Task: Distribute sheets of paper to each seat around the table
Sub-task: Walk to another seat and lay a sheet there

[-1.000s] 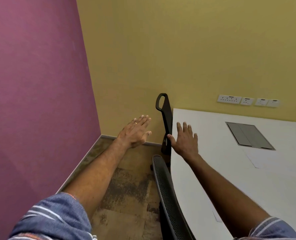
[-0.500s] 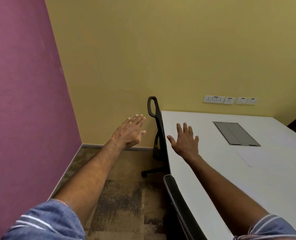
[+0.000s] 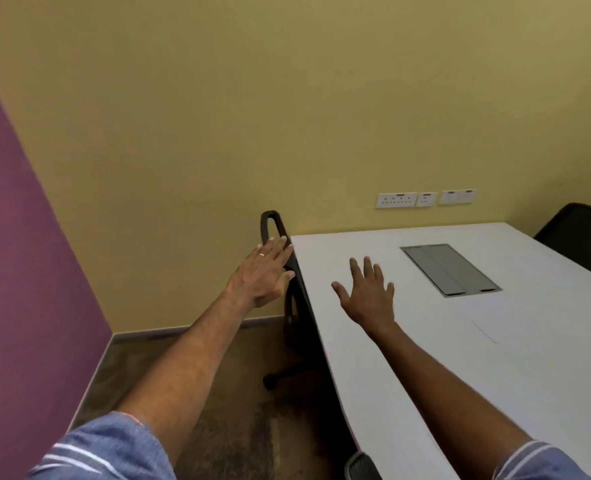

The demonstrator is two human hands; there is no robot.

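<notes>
Left hand [image 3: 261, 271]: fingers straight and close together, empty, at the black chair back [image 3: 289, 268]; contact cannot be told
Right hand [image 3: 368, 294]: fingers spread, palm down over the white table [image 3: 425, 358], holding nothing
Paper: 1 faint sheet [image 3: 488, 327] lies flat on the table, right of the right hand
Handling: likely light, limp, hard to lift flat; best taken at a corner or edge

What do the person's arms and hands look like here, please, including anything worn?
Both forearms are bare. Each upper arm wears a short blue sleeve with white stripes, the left edged in orange. The left hand has a gold ring; the right hand wears nothing.
</notes>
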